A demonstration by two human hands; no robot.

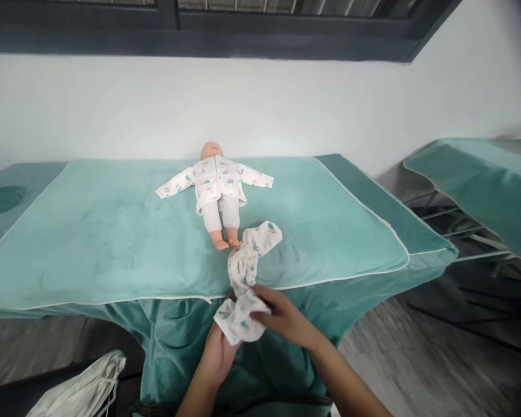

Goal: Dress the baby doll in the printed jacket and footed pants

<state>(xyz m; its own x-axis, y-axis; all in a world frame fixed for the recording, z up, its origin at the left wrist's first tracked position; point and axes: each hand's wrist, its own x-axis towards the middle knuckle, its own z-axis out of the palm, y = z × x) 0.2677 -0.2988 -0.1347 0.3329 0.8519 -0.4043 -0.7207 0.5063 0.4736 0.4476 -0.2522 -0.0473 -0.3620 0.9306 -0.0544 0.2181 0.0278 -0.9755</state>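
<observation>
Bunched white baby pants (243, 266) with a small green-blue print trail from the doll's feet over the table's front edge. My left hand (220, 350) is closed on their near end from below, its fingers partly hidden by the cloth. From the right, my right hand (282, 315) grips the same end between thumb and fingers. Beyond lies a baby doll (231, 217) on its back, feet towards me. It wears a matching printed jacket (217, 176) with both sleeves spread out, and plain white leg coverings. One end of the pants lies close beside its feet.
A green padded cover (113, 231) with white piping lies over the massage table, and green cloth hangs at its front. At the lower left is a white cloth bag (84, 385). Another green-covered table (481, 179) stands to the right. A white wall (286, 104) rises behind.
</observation>
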